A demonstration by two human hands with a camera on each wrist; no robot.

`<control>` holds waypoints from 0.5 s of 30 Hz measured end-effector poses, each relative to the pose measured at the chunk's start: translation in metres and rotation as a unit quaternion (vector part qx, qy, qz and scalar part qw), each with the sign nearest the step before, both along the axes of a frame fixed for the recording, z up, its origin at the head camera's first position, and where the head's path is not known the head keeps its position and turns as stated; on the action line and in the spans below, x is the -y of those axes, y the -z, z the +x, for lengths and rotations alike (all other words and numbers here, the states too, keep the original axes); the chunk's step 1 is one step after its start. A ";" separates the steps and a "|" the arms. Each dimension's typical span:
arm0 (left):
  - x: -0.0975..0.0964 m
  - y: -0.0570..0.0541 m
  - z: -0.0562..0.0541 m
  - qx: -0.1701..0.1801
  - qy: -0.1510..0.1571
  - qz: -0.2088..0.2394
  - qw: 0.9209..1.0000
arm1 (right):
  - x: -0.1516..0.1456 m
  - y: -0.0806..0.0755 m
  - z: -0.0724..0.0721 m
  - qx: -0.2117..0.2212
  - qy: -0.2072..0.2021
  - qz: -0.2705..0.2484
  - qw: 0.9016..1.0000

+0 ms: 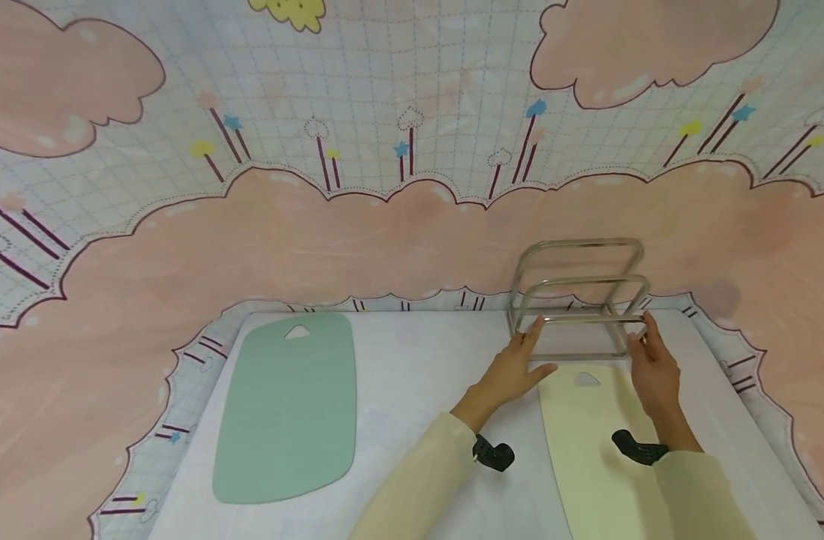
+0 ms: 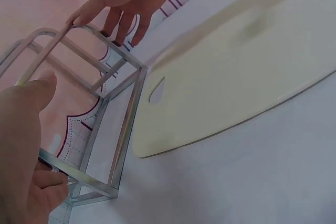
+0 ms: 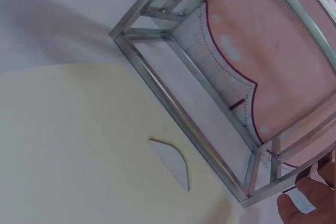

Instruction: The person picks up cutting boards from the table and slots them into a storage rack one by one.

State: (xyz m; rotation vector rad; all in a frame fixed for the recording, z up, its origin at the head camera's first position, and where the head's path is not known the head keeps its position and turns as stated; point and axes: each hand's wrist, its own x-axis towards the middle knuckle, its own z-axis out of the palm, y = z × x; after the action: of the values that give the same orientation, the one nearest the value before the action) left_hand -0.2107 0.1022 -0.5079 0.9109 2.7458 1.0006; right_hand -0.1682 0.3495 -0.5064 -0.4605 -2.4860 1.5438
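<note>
A silver metal rack [image 1: 590,320] with several upright loops stands at the back right of the white table. My left hand [image 1: 503,381] grips its left side; in the left wrist view, curled fingers [image 2: 51,184] go round the side bar, with the thumb up near the top bar. On the opposite side, my right hand [image 1: 657,379] holds the front corner, and fingers [image 3: 310,195] wrap the side bar in the right wrist view. A cream cutting board [image 1: 581,427] with a cut-out handle hole lies flat just in front of the rack, partly under my right forearm.
Flat on the left of the white table [image 1: 412,360] lies a green cutting board [image 1: 287,420], its handle hole toward the back. Behind the table hangs a cloud-patterned cloth [image 1: 385,247]. Black straps circle both wrists.
</note>
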 end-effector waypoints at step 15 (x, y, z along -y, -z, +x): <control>0.011 0.004 0.003 -0.011 0.002 -0.005 1.000 | 0.012 0.000 0.001 0.001 -0.010 0.017 1.000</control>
State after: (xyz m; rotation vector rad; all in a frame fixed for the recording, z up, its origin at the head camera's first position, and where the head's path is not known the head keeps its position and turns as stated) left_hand -0.2073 0.0916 -0.5123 0.9305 2.7626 0.9813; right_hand -0.1669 0.3379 -0.5065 -0.4342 -2.5212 1.5056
